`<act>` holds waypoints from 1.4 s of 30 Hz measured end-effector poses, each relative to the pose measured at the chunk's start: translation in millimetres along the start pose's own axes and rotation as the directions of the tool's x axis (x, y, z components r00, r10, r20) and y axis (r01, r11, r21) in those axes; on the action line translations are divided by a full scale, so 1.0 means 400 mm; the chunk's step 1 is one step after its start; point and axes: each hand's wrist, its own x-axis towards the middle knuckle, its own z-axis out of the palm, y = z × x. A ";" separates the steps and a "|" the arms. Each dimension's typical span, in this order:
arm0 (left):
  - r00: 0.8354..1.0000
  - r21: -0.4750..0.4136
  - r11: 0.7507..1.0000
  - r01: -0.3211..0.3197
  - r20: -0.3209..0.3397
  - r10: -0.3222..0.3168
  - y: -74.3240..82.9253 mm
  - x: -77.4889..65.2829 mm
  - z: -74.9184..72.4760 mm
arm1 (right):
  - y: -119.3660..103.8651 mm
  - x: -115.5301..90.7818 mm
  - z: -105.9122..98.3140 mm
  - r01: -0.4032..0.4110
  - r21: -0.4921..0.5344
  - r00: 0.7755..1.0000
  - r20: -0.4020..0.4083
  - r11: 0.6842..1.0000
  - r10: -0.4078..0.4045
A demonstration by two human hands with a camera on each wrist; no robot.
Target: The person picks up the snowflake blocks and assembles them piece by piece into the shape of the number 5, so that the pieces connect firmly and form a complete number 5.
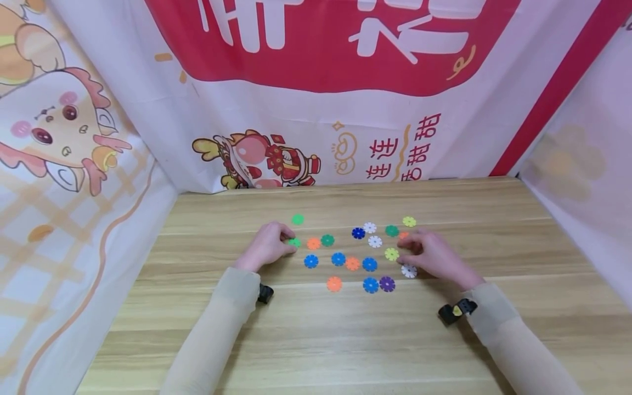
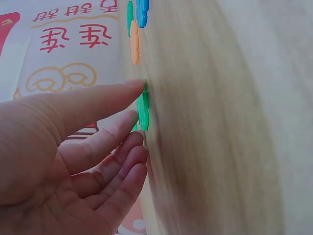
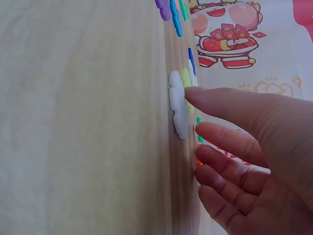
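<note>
In the head view my left hand (image 1: 266, 245) is at the left edge of a scatter of flower-shaped plastic discs. Its thumb and fingers are parted on either side of a green disc (image 1: 294, 242), which also shows behind the fingertips in the left wrist view (image 2: 143, 108). Whether they touch it is unclear. On the right side, my right hand (image 1: 434, 255) hovers low with thumb and fingers apart, holding nothing. A yellow-green disc (image 1: 391, 254) is just beside its thumb. A white disc (image 3: 178, 105) lies near that thumb, and an orange disc (image 1: 404, 236) is partly hidden by the fingers.
Between the hands, blue discs (image 1: 338, 259), orange discs (image 1: 334, 283) and a purple disc (image 1: 387, 283) lie flat on the wooden table (image 1: 316, 340). Farther back are a light green disc (image 1: 298, 219) and a yellow disc (image 1: 409, 221). A printed cloth (image 1: 286, 120) hangs behind the table.
</note>
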 end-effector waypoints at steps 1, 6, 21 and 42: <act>1.000 0.002 1.000 0.001 0.001 -0.001 0.000 0.000 0.000 | 0.001 0.002 0.000 0.001 -0.002 1.000 -0.001 1.000 -0.001; 1.000 -0.001 1.000 0.007 0.001 -0.007 0.000 -0.001 0.002 | -0.002 0.011 0.004 0.011 -0.012 1.000 -0.001 1.000 -0.011; 1.000 -0.005 1.000 -0.011 -0.015 0.011 0.002 0.001 0.014 | -0.028 0.027 0.020 -0.041 0.050 0.999 0.015 0.998 0.040; 0.997 -0.068 0.996 -0.066 -0.036 0.064 0.026 -0.029 0.024 | -0.032 0.029 0.024 -0.039 0.179 0.999 0.008 0.983 0.038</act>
